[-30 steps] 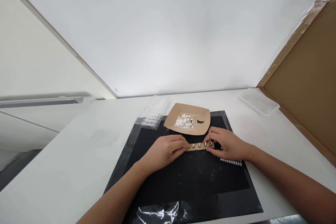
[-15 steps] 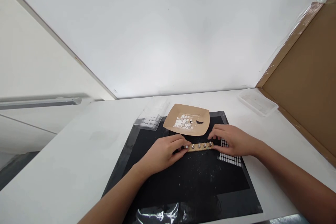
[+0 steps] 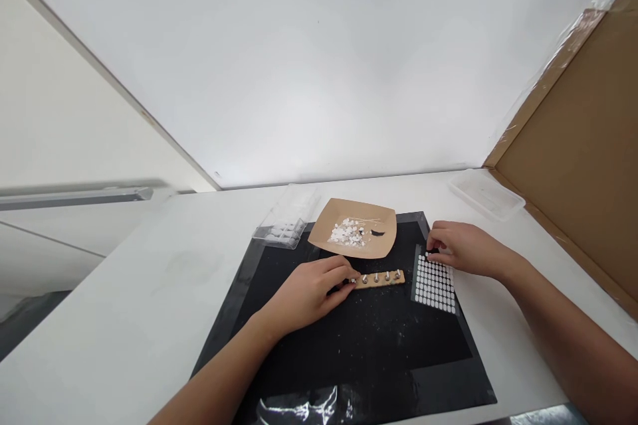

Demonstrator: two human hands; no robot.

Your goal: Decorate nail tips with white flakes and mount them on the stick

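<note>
My left hand [image 3: 314, 289] grips the left end of a narrow tan strip [image 3: 369, 284], its thumb and fingers closed on it and covering that end. Several small metal pieces with white tips [image 3: 377, 277] stand in a row along the strip. Over at the right, my right hand [image 3: 461, 249] is at the top of a sheet of small white oval stickers [image 3: 434, 285]. Its thumb and curled fingers are pinched together there, covering the upper right corner; whatever is between the fingertips is too small to make out.
Beyond the strip, a brown paper tray [image 3: 319, 226] holds white bits and a dark scrap. A clear plastic case [image 3: 286, 229] lies to its left. Beneath is a black mat [image 3: 369, 358]. A clear shallow container [image 3: 486, 196] stands at the back right, near a cardboard panel [image 3: 573, 146].
My right hand has left the strip's right end and moved right and slightly away to the top of the sticker sheet, uncovering more of it. My left hand stays on the strip.
</note>
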